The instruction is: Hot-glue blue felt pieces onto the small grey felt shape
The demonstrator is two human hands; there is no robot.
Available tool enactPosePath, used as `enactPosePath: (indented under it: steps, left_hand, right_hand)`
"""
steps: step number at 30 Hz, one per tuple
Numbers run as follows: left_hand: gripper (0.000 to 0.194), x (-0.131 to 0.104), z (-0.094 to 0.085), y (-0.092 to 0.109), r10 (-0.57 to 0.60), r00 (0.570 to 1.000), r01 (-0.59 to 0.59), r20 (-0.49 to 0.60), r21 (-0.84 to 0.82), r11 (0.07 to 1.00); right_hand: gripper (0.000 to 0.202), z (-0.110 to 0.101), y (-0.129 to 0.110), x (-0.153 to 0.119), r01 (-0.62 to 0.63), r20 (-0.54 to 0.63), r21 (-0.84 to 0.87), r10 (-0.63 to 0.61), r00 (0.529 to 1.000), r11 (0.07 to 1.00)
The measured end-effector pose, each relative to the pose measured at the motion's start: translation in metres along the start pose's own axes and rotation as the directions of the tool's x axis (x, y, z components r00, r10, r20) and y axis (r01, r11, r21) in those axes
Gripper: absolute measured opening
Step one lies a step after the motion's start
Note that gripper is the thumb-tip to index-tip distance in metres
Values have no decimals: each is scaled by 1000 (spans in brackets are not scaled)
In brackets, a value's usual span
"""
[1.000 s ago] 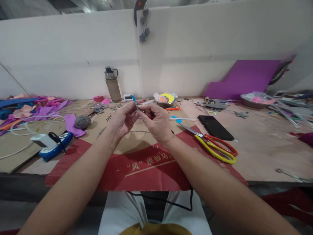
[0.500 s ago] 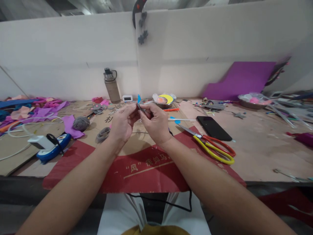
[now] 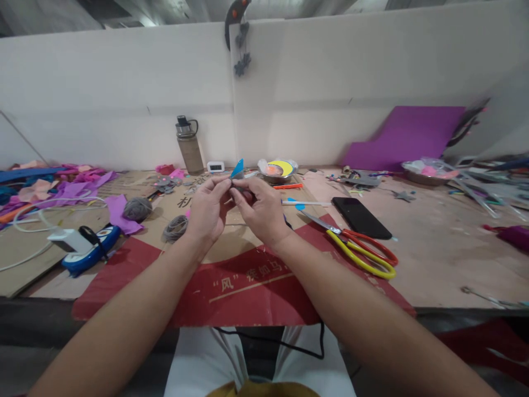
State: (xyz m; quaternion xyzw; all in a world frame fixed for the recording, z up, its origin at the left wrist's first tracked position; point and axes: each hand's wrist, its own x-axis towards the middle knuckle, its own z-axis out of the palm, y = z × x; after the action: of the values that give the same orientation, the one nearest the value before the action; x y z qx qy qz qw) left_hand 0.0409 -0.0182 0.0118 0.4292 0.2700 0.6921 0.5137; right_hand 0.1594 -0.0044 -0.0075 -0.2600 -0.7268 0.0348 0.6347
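Observation:
Close together above the table, my left hand [image 3: 210, 208] and my right hand [image 3: 264, 212] pinch one small item between thumbs and forefingers. A flat, pointed blue piece [image 3: 237, 167] sticks up from the fingertips; its lower part is hidden, so I cannot tell what it is fixed to. A ball of grey yarn [image 3: 174, 229] lies just left of my left hand. To the right of my right hand are scissors [image 3: 357, 253] with one red and one yellow handle, blades partly apart. Nearby lies a thin white stick [image 3: 312, 203] with a blue piece beside it.
A red and brown cardboard sheet [image 3: 248, 309] lies under my hands. Around it are a black phone [image 3: 361, 216], a second grey yarn ball [image 3: 138, 209], a blue power strip [image 3: 93, 252], a bottle [image 3: 190, 146], a bowl [image 3: 278, 177] and purple felt scraps [image 3: 119, 214]. A white partition [image 3: 124, 88] stands behind.
More of the blue piece now shows above my fingers, and it leans to the right. Both hands keep their place and their pinch; the surroundings look the same.

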Motion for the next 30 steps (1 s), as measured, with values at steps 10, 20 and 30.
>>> enactPosePath:
  steps: [10, 20, 30]
  left_hand:
    - [14, 0, 4, 3, 20, 1000, -21, 20, 50, 999]
    - [13, 3, 1, 4, 7, 999, -8, 34, 22, 1000]
    - [11, 4, 3, 4, -22, 999, 23, 38, -42, 999]
  right_hand:
    - [12, -2, 3, 0, -7, -26, 60, 9, 1000, 998]
    - [12, -4, 0, 0, -32, -20, 53, 33, 999, 998]
    - [12, -3, 2, 1, -3, -25, 45, 4, 1000, 999]
